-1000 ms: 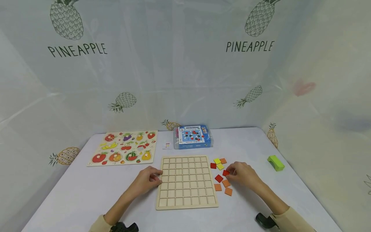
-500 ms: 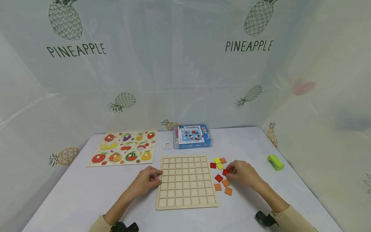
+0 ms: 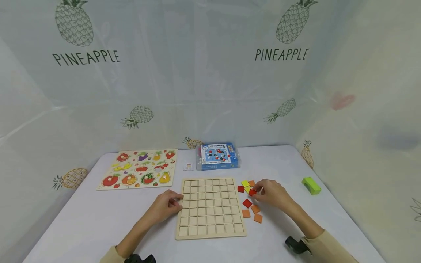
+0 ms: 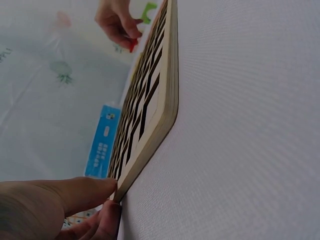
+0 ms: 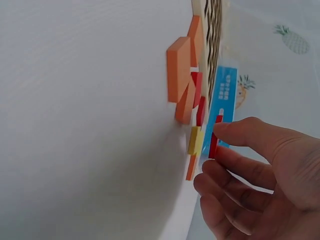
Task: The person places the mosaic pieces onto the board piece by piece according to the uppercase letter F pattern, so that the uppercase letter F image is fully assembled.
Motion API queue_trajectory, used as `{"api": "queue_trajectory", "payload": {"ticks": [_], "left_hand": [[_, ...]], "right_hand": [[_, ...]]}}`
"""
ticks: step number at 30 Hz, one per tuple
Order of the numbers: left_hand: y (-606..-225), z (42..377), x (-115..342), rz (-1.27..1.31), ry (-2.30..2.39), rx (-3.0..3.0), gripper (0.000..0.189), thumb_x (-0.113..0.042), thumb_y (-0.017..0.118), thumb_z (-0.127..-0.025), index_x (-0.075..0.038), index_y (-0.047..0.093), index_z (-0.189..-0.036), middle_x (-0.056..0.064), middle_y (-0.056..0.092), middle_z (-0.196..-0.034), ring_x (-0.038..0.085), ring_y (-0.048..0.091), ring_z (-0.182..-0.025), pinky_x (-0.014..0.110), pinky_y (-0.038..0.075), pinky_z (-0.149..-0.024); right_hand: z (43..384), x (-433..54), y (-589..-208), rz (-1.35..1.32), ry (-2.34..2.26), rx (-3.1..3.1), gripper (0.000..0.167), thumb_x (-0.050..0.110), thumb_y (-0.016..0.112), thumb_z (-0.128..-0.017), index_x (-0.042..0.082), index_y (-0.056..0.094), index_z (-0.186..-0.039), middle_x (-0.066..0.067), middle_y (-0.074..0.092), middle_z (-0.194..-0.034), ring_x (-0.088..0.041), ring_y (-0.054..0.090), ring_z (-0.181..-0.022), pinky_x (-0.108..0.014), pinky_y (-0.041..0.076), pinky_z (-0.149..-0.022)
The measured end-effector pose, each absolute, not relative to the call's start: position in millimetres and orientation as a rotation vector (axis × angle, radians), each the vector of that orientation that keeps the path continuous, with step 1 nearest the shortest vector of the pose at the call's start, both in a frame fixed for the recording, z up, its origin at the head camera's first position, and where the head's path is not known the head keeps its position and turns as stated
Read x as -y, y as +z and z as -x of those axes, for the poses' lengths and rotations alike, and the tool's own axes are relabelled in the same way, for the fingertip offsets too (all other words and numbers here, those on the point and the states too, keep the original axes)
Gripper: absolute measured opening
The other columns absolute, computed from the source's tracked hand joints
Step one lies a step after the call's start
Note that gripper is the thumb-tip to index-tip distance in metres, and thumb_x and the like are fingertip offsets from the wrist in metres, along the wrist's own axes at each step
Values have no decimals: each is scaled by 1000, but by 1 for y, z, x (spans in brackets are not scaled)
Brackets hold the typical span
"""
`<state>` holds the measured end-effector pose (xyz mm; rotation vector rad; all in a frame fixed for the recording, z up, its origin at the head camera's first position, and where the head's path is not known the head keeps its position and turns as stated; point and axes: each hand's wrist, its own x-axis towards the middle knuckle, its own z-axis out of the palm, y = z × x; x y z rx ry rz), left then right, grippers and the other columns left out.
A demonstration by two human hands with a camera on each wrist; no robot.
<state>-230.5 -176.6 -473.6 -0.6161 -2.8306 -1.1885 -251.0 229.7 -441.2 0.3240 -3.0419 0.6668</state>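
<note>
My right hand (image 3: 271, 193) pinches a red square tile (image 3: 252, 192) between thumb and fingers; the right wrist view shows this red tile (image 5: 215, 137) held on edge, raised off the table. Beneath and around it lie yellow tiles (image 3: 245, 183), orange tiles (image 3: 258, 218) and further red tiles (image 3: 247, 203). On the other side, my left hand (image 3: 166, 206) touches the left edge of a wooden grid board (image 3: 210, 206) with thumb and finger, set apart along the rim. The left wrist view shows the thumb (image 4: 92, 192) against the board's edge (image 4: 150, 145).
A fruit picture board (image 3: 139, 169) lies at the back left. Behind the grid board stands a blue box (image 3: 217, 157), with a small card (image 3: 188, 166) beside it. A green arched block (image 3: 311, 185) is near the table's right edge.
My right hand has moved slightly left and away from me, carrying the red tile over a yellow one. The left hand stays at the board's edge.
</note>
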Motion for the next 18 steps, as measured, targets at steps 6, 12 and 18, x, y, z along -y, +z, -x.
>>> {"api": "queue_trajectory", "payload": {"ticks": [6, 12, 18], "left_hand": [[-473, 231, 176, 620, -1199, 2825, 34, -8, 75, -83, 0, 70, -115, 10, 63, -103, 3, 57, -77, 17, 49, -66], [-475, 232, 176, 609, -1195, 2835, 34, -8, 76, -83, 0, 70, -115, 10, 63, -103, 3, 57, -76, 17, 49, -65], [-476, 232, 176, 607, -1210, 2823, 34, -8, 76, -82, -1, 70, -115, 9, 64, -104, 3, 57, -76, 17, 49, -66]], "right_hand": [[256, -219, -437, -355, 720, 3031, 23, 22, 82, -78, 12, 74, -97, 3, 70, -87, -10, 55, -71, -20, 48, -60], [260, -205, -431, -433, 729, 3012, 19, 20, 80, -80, 12, 73, -95, 3, 69, -85, -9, 54, -68, -21, 46, -58], [269, -189, -430, -482, 742, 3015, 17, 20, 80, -81, 13, 74, -95, 5, 68, -84, -9, 54, -68, -20, 48, -59]]}}
